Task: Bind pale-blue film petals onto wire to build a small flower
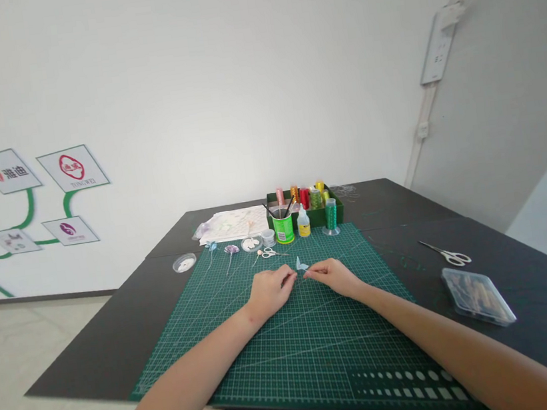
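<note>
A small pale blue piece shaped like petals (301, 264) stands up between my two hands above the green cutting mat (315, 334). My right hand (334, 276) has thumb and fingertips pinched together at the lower edge of this piece. Just left of it, my left hand (273, 290) is closed in a pinch too; whatever lies between its fingertips is too small to make out. Small white-handled scissors (270, 252) rest on the mat beyond my left hand. Near them lie a blue flower on a stem (211, 246) and a purple flower on a stem (231, 249).
Behind my hands stand a green can with brushes (283, 229), a glue bottle (303, 222), a teal thread spool (331, 215) and a green box of spools (342, 213). Larger scissors (448, 254) and a clear plastic case (478, 296) lie on the black table at right.
</note>
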The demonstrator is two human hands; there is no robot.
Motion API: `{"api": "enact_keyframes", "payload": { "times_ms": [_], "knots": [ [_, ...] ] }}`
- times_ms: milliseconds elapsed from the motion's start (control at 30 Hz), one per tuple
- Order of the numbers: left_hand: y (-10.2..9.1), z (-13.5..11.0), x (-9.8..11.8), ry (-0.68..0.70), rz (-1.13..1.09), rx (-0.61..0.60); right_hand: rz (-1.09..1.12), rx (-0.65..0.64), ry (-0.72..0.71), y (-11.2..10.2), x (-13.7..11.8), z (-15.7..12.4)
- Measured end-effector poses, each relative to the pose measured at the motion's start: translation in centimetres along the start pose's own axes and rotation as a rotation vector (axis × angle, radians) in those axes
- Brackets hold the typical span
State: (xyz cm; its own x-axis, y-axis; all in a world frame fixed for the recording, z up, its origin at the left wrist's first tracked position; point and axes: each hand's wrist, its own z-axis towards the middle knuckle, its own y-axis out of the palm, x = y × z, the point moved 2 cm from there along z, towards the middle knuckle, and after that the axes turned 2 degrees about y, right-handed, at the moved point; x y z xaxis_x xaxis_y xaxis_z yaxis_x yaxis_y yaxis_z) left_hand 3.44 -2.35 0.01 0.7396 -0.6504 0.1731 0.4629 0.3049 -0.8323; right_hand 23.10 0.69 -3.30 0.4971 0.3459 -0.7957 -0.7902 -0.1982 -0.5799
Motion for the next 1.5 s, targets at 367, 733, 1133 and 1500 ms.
{"api": "enact_keyframes", "payload": {
  "times_ms": [367,733,1133,1500],
  "knots": [
    [2.2,0.6,-2.6,-0.396,-0.54,-0.113,-0.055,-0.111,-0.022,-0.1,-0.8,-0.4],
    [2.2,0.6,-2.2,-0.403,-0.529,-0.186,0.197,-0.136,0.017,0.4,-2.6,-1.2],
    [1.6,0.1,1.0,-0.228,-0.433,-0.357,0.731,-0.059,0.167,-0.7,-3.3,-1.5],
    [0.7,-0.2,2.7,-0.088,-0.503,-0.428,0.682,0.037,0.197,-1.1,-2.4,-1.4]
  ]
}}
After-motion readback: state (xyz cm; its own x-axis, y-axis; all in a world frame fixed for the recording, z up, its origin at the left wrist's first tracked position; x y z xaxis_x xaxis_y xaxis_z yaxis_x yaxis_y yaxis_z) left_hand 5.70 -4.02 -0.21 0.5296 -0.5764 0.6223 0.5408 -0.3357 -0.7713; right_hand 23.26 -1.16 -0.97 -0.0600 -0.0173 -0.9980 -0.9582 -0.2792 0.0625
